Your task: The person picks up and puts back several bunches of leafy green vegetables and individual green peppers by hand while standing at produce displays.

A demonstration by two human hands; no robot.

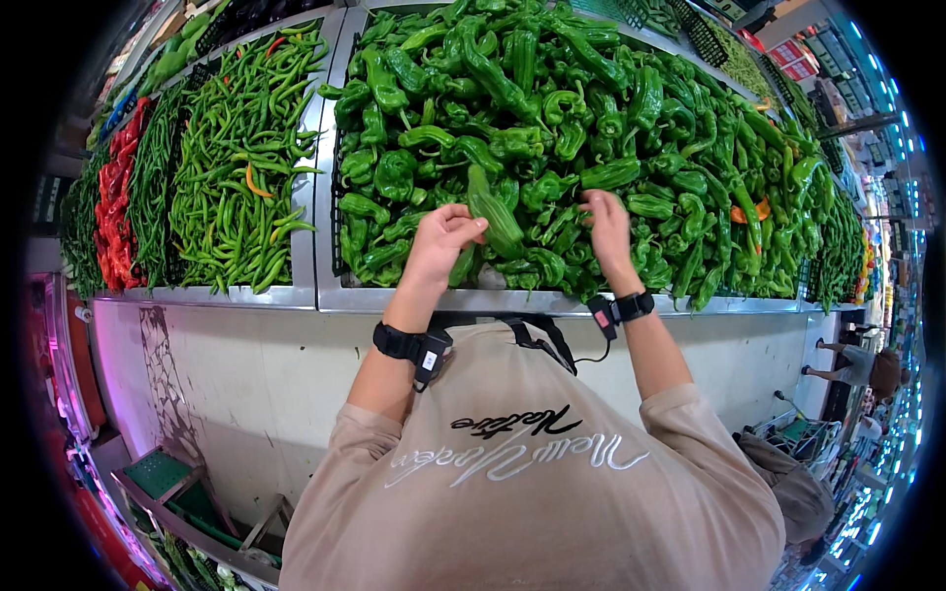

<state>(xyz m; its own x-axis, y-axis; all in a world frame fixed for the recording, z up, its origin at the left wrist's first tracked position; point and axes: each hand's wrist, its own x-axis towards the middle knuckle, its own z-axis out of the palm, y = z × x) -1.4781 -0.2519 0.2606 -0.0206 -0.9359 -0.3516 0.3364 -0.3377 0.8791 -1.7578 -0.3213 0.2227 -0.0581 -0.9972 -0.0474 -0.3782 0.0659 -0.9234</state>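
Between the thumb and fingers of my left hand (448, 240) is a long ribbed green pepper (489, 210), held above a large heap of wrinkled green peppers (510, 89). My right hand (608, 230) hovers over the same heap, a short way to the right, with its fingers apart and slightly blurred. Nothing shows in its grasp, though some fingertips are hidden from view. Both wrists wear black straps with small boxes. The front metal rim (517, 301) of the display stand runs below my hands.
To the left lie thin green chilies (229, 170) and a strip of red peppers (118, 199), past a metal divider (305, 155). Behind on the right are a shopping cart (794, 436) and two people, one farther off (872, 369). A green-topped stand (159, 473) is at lower left.
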